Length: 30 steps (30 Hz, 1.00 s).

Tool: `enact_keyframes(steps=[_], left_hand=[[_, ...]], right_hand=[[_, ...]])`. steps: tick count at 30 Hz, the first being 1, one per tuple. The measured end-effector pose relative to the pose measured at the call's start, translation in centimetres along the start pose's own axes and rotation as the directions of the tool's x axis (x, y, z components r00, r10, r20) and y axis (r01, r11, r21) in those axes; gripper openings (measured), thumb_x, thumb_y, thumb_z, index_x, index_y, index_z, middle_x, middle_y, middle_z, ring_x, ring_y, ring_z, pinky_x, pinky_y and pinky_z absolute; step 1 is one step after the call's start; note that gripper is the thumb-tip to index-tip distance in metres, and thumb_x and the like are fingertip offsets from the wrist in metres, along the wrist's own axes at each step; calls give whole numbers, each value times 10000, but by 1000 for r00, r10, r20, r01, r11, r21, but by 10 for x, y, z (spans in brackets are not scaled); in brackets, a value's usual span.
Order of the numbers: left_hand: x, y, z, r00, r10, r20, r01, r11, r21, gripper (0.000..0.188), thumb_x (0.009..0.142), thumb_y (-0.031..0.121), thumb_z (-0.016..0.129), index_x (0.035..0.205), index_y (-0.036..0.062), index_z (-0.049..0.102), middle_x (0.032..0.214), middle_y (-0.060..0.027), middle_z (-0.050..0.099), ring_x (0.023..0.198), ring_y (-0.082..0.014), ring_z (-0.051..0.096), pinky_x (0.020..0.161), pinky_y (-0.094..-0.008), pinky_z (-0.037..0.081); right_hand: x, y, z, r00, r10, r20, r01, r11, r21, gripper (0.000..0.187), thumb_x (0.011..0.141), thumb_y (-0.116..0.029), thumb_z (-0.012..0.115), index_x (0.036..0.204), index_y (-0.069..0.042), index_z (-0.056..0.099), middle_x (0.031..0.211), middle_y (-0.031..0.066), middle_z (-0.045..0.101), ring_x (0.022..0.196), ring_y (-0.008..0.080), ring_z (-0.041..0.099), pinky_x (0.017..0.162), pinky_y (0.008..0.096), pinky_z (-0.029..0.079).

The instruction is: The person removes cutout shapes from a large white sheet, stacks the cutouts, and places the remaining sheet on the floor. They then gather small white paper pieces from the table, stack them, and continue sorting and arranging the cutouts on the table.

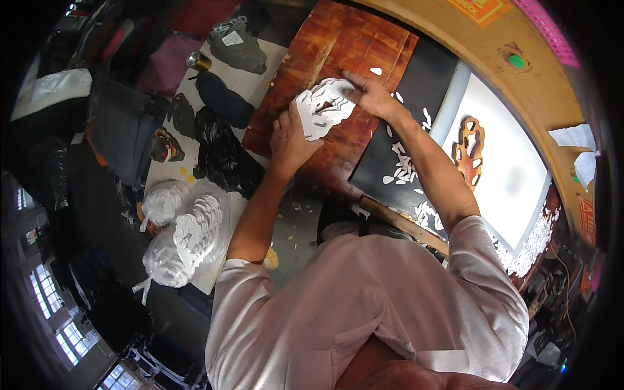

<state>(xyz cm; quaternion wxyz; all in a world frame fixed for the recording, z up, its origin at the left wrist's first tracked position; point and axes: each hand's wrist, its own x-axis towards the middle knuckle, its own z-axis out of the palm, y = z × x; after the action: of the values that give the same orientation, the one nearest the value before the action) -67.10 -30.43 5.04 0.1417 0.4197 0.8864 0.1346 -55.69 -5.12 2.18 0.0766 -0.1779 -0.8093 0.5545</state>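
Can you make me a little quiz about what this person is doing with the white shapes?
1. True or false: both hands touch the white cutout stack.
2. What lies on the white sheet to the right? A) a brown die B) a tin can C) a black bag
3. What colour is the board under the stack?

Key:
1. True: the left hand grips its lower edge, the right hand presses its top.
2. A
3. Reddish brown
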Motion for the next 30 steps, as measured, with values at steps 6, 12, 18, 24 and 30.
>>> enact_keyframes(steps=[6, 12, 18, 24, 30], left_hand=[[-6, -10, 7, 991, -125, -50, 113, 976, -187, 1314, 688, 415, 936, 1619, -92, 161, 1507, -348, 453, 1374, -477, 485, 1111, -500, 456], [3, -38, 14, 953, -272, 134, 303, 815, -494, 994, 688, 447, 893, 1395, -151, 530, 1245, -335, 681, 1163, -421, 685, 996, -446, 541], [-17, -16, 21, 980, -199, 27, 194, 902, -385, 755, 705, 396, 902, 1246, -59, 635, 1226, -286, 698, 1141, -398, 693, 978, -466, 538], [-55, 15, 12, 993, -85, -81, 33, 865, -501, 720, 794, 342, 863, 1364, 54, 530, 1205, -281, 690, 1119, -484, 654, 957, -521, 520], [-64, 8, -5, 954, 149, -259, -220, 936, -274, 850, 716, 296, 927, 1414, 56, 506, 1308, -247, 639, 1189, -461, 616, 1025, -540, 477]], right_hand=[[19, -2, -4, 988, 144, -49, -150, 974, -169, 745, 938, -257, 759, 1576, -26, 452, 1467, 211, 621, 1329, 314, 616, 1115, 353, 468], [42, -20, -14, 946, 235, 222, -137, 913, -384, 676, 739, -232, 817, 1364, -31, 654, 1177, 151, 751, 1108, 292, 677, 963, 374, 513], [13, -47, -24, 935, 187, 302, -45, 906, -422, 579, 708, -167, 814, 1251, -25, 669, 1135, 125, 735, 1042, 265, 673, 902, 382, 530], [-36, -71, -28, 890, -7, 456, 29, 999, -41, 527, 786, -115, 827, 1289, -55, 684, 1161, 98, 765, 1088, 238, 708, 933, 357, 550], [-57, -77, -27, 872, -332, 359, 462, 800, -383, 634, 749, -198, 865, 1340, -111, 655, 1435, 155, 622, 1297, 342, 601, 1052, 431, 509]])
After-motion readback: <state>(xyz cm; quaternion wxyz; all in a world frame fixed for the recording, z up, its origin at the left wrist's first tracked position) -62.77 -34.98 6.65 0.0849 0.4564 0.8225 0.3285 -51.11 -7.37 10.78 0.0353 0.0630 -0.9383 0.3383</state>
